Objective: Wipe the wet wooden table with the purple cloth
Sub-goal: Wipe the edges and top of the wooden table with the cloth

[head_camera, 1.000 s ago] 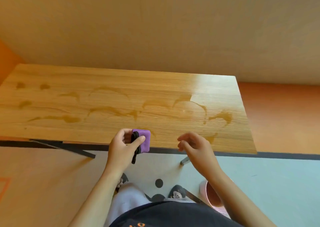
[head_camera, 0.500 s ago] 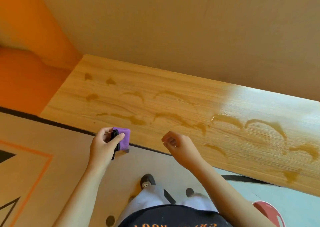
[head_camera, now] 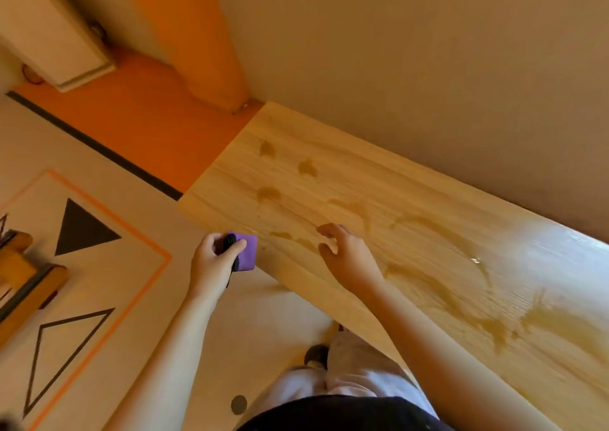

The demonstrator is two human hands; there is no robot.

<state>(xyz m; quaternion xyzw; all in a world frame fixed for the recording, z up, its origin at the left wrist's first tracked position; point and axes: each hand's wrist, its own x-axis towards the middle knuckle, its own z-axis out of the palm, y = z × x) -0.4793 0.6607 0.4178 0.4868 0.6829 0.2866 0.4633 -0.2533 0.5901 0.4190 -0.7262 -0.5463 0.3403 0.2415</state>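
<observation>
A long wooden table (head_camera: 379,180) runs from the upper middle to the lower right, against a beige wall. Darker wet streaks and drops (head_camera: 268,193) lie along its top. My left hand (head_camera: 214,262) grips a small folded purple cloth (head_camera: 247,254) with a black part against it, right at the table's near left edge. My right hand (head_camera: 346,252) hovers over the tabletop just to the right, fingers loosely curled, holding nothing.
An orange column (head_camera: 197,35) and orange floor strip stand past the table's left end. A floor mat with black triangles (head_camera: 82,229) lies to the left. Wooden furniture (head_camera: 23,279) pokes in at the far left edge. My legs stand close to the table's front edge.
The view has swung left toward the table's left end. Both hands have kept their poses, the left still holding the cloth at the near edge, the right now over the tabletop.
</observation>
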